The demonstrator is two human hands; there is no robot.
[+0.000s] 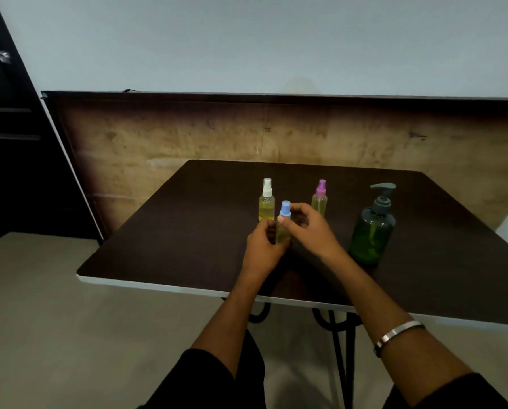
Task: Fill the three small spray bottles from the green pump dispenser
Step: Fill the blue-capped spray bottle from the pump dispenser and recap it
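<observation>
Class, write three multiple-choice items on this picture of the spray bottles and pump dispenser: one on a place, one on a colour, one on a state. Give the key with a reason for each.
1. Where does the green pump dispenser stand on the table?
A. to the right of the three spray bottles
B. between the white-capped and pink-capped bottles
C. at the table's far left corner

2. What colour is the cap of the spray bottle being held?
A. white
B. pink
C. blue

3. What is the state of the white-capped bottle?
A. lying on its side
B. standing upright, capped, untouched
C. open, cap removed

Key: 1 A, the dispenser is rightmost, past the pink-capped bottle. 2 C, the blue cap shows between the left hand on the body and the right hand at the cap. 3 B, it stands upright behind the hands with its sprayer on.
</observation>
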